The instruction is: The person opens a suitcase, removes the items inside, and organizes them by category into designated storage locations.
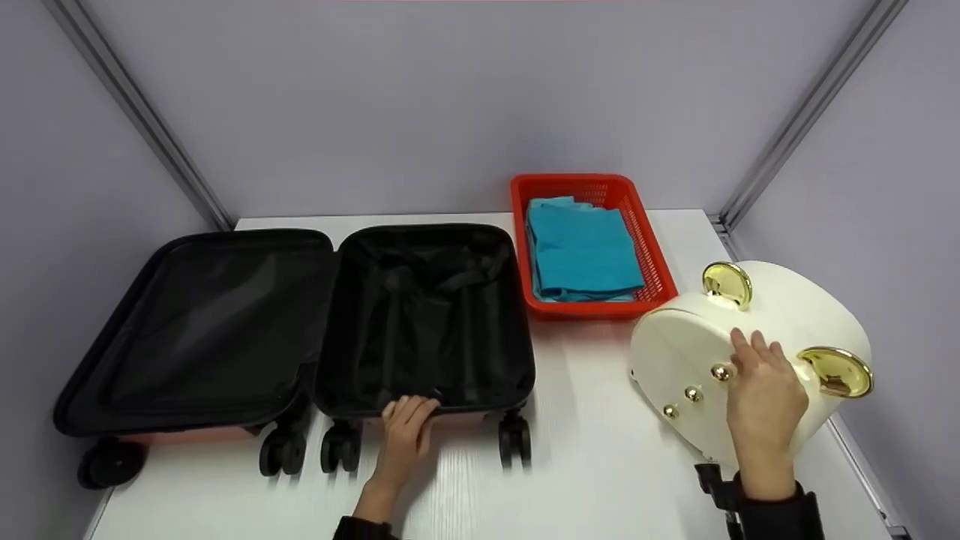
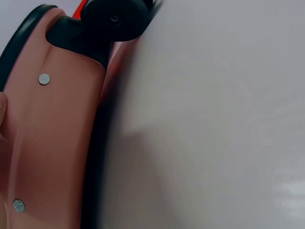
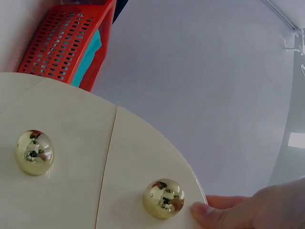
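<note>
An open suitcase [image 1: 431, 322] with a black lining and pink shell [image 2: 57, 119] lies flat on the left. My left hand [image 1: 409, 427] grips the near rim of its right half, fingers over the edge; only a sliver of this hand shows in the left wrist view. On the right stands a white rounded case [image 1: 795, 292] with gold knobs [image 3: 163, 198] on its front and two gold ear-shaped pieces on top. My right hand [image 1: 766, 397] rests on it, fingers extended over the curved top. In the right wrist view, its thumb [image 3: 205, 212] touches the front edge.
A red basket [image 1: 656, 262] with folded blue cloths [image 1: 585, 247] stands at the back, between suitcase and case. The suitcase's lid half [image 1: 202, 330] reaches the left side. Black wheels [image 1: 514, 439] stick out toward me. Grey walls enclose the white table [image 1: 585, 450].
</note>
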`<state>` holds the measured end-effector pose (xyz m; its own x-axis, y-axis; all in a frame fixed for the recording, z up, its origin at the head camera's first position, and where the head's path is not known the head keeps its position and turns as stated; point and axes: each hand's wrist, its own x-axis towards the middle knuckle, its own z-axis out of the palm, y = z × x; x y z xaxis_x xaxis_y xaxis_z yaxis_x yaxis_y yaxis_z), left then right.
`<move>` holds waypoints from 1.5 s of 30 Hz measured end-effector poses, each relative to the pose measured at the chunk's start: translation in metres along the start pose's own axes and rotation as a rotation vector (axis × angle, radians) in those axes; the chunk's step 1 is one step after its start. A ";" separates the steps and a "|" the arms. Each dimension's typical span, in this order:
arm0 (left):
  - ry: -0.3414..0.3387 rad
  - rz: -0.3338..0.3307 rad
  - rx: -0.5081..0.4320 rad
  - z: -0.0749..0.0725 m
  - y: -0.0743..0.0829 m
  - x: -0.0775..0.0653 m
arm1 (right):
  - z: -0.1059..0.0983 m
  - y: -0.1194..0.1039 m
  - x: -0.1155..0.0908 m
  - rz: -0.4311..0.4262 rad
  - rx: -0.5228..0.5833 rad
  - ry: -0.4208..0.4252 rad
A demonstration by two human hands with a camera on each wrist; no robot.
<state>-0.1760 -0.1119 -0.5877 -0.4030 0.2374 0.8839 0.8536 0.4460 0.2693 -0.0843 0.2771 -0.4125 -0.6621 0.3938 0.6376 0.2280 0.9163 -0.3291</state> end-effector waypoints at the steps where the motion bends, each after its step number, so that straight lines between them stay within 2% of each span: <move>1: 0.000 0.004 -0.010 0.000 -0.002 0.001 | -0.002 0.005 0.000 -0.007 0.016 0.000; 8: -0.041 -0.011 -0.019 0.001 -0.022 0.010 | -0.010 0.044 0.008 -0.032 0.153 0.003; 14: -0.067 -0.059 -0.064 0.005 -0.039 0.019 | -0.013 0.069 0.027 -0.062 0.214 -0.071; 18: -0.066 -0.077 -0.082 0.012 -0.048 0.025 | -0.014 0.085 0.043 -0.130 0.203 -0.134; 25: -0.062 -0.083 -0.081 0.018 -0.062 0.037 | -0.003 0.115 0.077 -0.276 0.260 -0.150; 28: -0.065 -0.085 -0.072 0.019 -0.070 0.041 | 0.005 0.121 0.092 -0.301 0.226 -0.175; 32: -0.082 -0.096 -0.070 0.019 -0.078 0.044 | 0.016 0.123 0.110 -0.288 0.178 -0.224; 38: -0.110 -0.112 -0.058 0.019 -0.086 0.050 | 0.039 0.122 0.134 -0.284 0.172 -0.260; 45: -0.123 -0.100 -0.067 0.025 -0.088 0.053 | 0.059 0.125 0.157 -0.216 0.179 -0.282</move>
<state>-0.2810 -0.1169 -0.5739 -0.5207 0.3000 0.7993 0.8256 0.4155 0.3819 -0.2016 0.4496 -0.3944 -0.8568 0.1349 0.4977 -0.0499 0.9389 -0.3405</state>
